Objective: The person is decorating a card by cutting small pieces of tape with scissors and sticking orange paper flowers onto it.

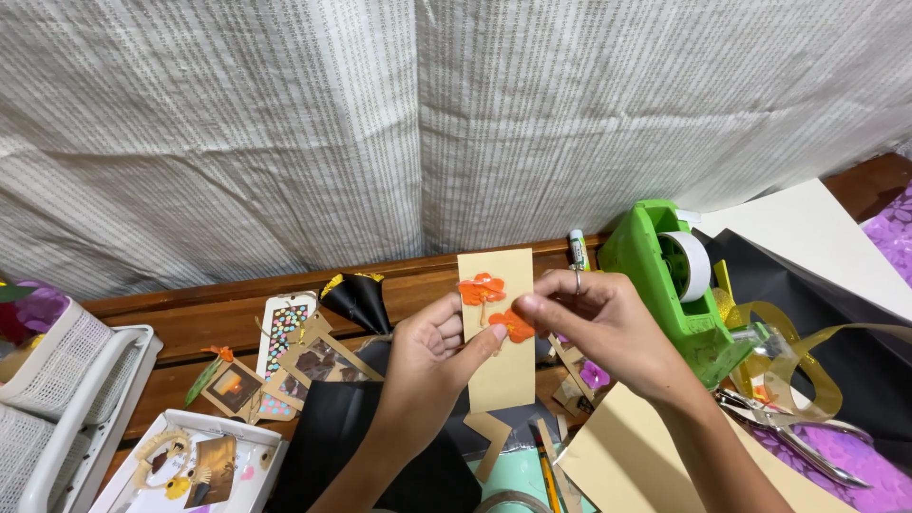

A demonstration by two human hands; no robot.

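Both hands [432, 347] [598, 323] pinch a tan card strip [499, 370] — orange paper flowers [482, 289].

Likely home craft table [218, 318], tape dispenser [676, 285], paper scraps [494, 442]

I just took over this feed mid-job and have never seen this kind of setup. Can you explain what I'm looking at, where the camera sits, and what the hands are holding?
There is no machine here: these are a person's two bare hands, filmed by one camera worn on the head and looking down at a wooden table set against a pale curtain.

The left hand holds a tan card strip upright. One orange paper flower already sits on it. The right hand, with a ring on one finger, pinches a second orange flower against the card.

Around them lie a green tape dispenser with a white roll, a glue stick, metal pliers, black paper, small decorated cards and a white basket on the left.
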